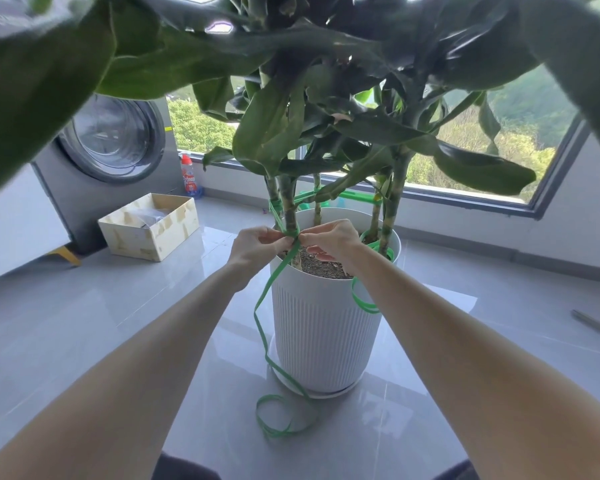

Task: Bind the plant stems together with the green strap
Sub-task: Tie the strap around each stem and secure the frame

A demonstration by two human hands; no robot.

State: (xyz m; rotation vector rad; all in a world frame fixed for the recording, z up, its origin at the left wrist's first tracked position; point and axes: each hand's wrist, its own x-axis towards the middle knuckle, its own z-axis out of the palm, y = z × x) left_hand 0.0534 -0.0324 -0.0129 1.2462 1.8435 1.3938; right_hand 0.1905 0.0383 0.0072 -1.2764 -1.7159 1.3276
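Observation:
A tall leafy plant stands in a white ribbed pot (323, 327) on the tiled floor. Several thin stems (288, 206) rise from the soil. A green strap (262, 327) runs round the stems higher up, wraps the front stem just above the soil, then trails down the pot's left side into loose loops on the floor. My left hand (255, 247) and my right hand (329, 242) meet at the front stem, each pinching the green strap where it crosses. Another loop of strap hangs over the pot's right rim beside my right forearm.
A grey washing machine (111, 147) stands at the back left, with an open cardboard box (149, 225) and a red-capped bottle (189, 176) beside it. A wide window (499, 147) lies behind the plant. Big leaves hang overhead. A thin rod (596, 325) lies on the floor at right.

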